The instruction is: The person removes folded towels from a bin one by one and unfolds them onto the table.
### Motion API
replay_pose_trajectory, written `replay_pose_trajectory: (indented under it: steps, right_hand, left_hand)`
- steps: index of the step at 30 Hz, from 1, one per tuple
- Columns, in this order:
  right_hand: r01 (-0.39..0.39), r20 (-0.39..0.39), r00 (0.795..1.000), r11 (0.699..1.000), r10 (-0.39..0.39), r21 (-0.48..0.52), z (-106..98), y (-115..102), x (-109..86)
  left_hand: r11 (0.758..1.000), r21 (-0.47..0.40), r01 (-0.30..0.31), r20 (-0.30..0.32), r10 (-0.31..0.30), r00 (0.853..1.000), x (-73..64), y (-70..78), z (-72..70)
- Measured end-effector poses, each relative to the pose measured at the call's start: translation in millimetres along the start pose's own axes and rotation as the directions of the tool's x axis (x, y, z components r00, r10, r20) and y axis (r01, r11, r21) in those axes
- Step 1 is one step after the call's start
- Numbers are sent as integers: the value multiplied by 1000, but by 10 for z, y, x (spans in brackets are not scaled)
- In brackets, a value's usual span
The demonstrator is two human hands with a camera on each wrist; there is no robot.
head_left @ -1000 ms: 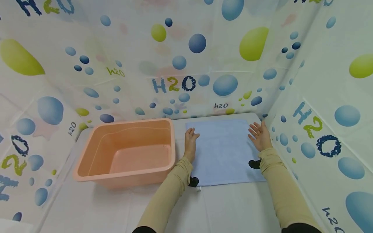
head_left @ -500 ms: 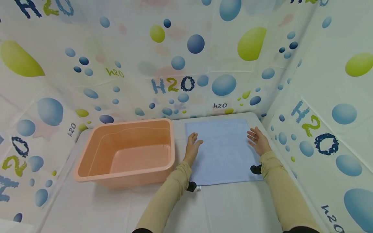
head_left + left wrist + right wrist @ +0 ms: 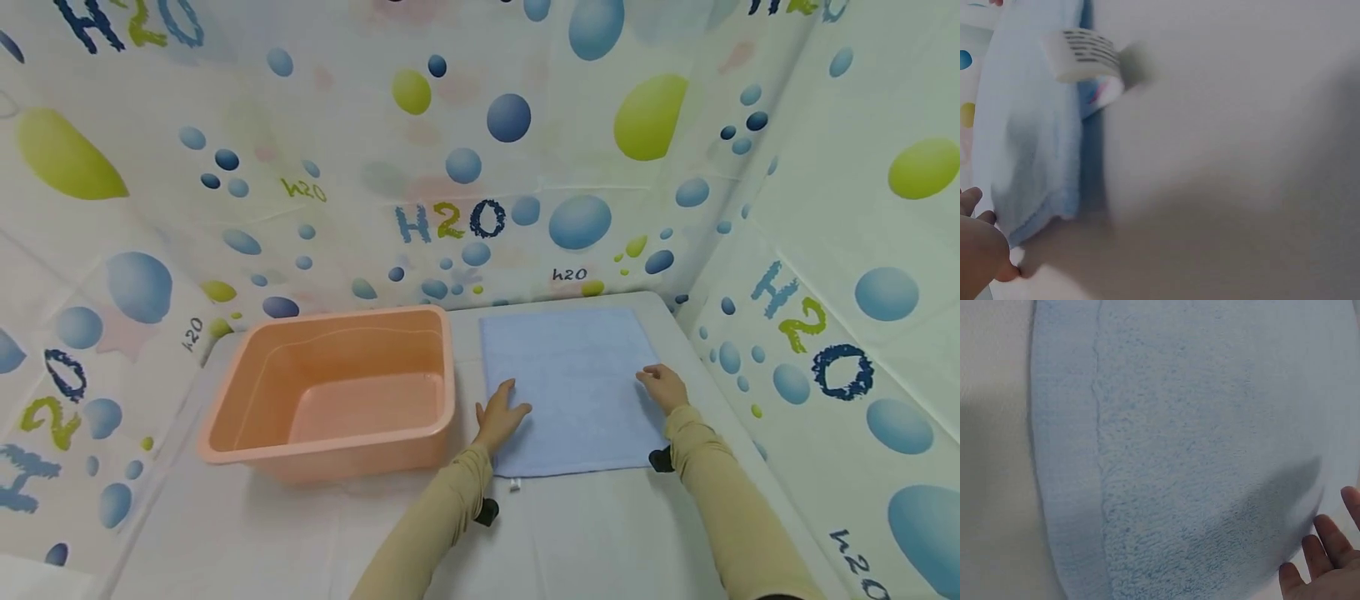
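A light blue towel (image 3: 570, 375) lies flat on the white-covered table. My left hand (image 3: 501, 418) is over its left edge, near the front corner, fingers spread and holding nothing. In the left wrist view that hand (image 3: 982, 250) shows beside the towel's corner; whether it touches the cloth I cannot tell. At the right edge of the towel is my right hand (image 3: 664, 388), its fingers loosely bent. The right wrist view shows those fingers (image 3: 1335, 540) apart, with no cloth between them. A small printed label (image 3: 1085, 53) sticks out from the towel's front edge.
To the left of the towel stands a peach plastic basin (image 3: 326, 454) with nothing visible inside. Behind and on both sides hangs a white curtain (image 3: 337, 150) with bubble prints. The tabletop (image 3: 585, 533) extends in front of the towel.
Both hands have moved towards the front edge of the towel, along its left and right sides. The right fingers are more bent than before. Towel and basin have stayed in place.
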State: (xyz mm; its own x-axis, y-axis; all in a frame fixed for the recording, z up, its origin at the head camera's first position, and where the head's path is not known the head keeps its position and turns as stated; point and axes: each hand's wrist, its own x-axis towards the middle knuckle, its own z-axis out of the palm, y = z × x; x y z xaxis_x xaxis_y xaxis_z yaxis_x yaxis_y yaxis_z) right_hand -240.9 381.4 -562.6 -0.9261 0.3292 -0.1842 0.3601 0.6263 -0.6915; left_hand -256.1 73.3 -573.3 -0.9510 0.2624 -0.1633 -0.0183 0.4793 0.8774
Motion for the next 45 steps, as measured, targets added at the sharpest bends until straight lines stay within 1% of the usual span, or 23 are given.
replay_pose_trajectory:
  steps: [3, 5, 7, 10, 12, 15, 18, 21, 25, 29, 31, 33, 36, 38, 42, 45]
  right_hand:
    - [20, -58, 998, 997, -25, -78, -3, 86, -22]
    - [15, -71, 997, 994, -23, -112, -19, 139, -52]
    - [-9, -72, 997, 991, -1, -133, -38, 195, -91]
    - [-42, -82, 996, 988, 30, -149, -71, 297, -143]
    - [-54, -97, 994, 986, 39, -158, -89, 385, -161]
    - [-63, -91, 995, 985, 49, -162, -135, 495, -179]
    - [-56, -59, 997, 984, 47, -171, -196, 533, -226]
    - [-50, -27, 999, 983, 45, -178, -242, 535, -288]
    - [-58, -8, 998, 984, 57, -168, -251, 549, -343]
    - [-50, 28, 998, 985, 55, -166, -249, 528, -393]
    - [-32, 49, 998, 985, 41, -172, -249, 520, -413]
    - [-10, 56, 998, 984, 20, -180, -247, 524, -423]
    - [13, 49, 999, 984, -5, -179, -237, 542, -434]
    - [8, 41, 999, 986, -1, -169, -224, 561, -440]
    - [-6, 29, 1000, 986, 11, -165, -203, 596, -457]
    - [-10, 12, 1000, 984, 12, -179, -202, 617, -455]
  left_hand:
    - [996, -91, 18, 4, -18, 1000, -35, -49, 6]
    - [988, -156, 21, 13, -19, 1000, -64, -79, 13]
    - [976, -215, 27, 19, -23, 1000, -103, -103, 18]
    - [966, -256, 34, 11, -32, 999, -169, -145, 23]
    - [958, -283, 41, -8, -45, 999, -212, -167, 18]
    - [952, -303, 46, -49, -64, 997, -274, -177, -4]
    - [951, -305, 47, -95, -80, 992, -341, -155, -29]
    - [960, -274, 54, -119, -90, 989, -417, -136, -38]
    - [967, -241, 76, -110, -105, 988, -505, -131, -30]
    - [969, -232, 86, -91, -110, 990, -558, -139, -26]
    - [975, -208, 72, -92, -93, 991, -577, -151, -31]
    - [984, -173, 39, -102, -57, 993, -585, -174, -38]
    - [991, -133, -25, -116, 9, 993, -585, -224, -54]
    - [992, -119, -50, -115, 36, 993, -579, -271, -62]
    - [991, -117, -63, -103, 51, 993, -578, -360, -77]
    - [992, -106, -74, -107, 62, 992, -577, -391, -90]
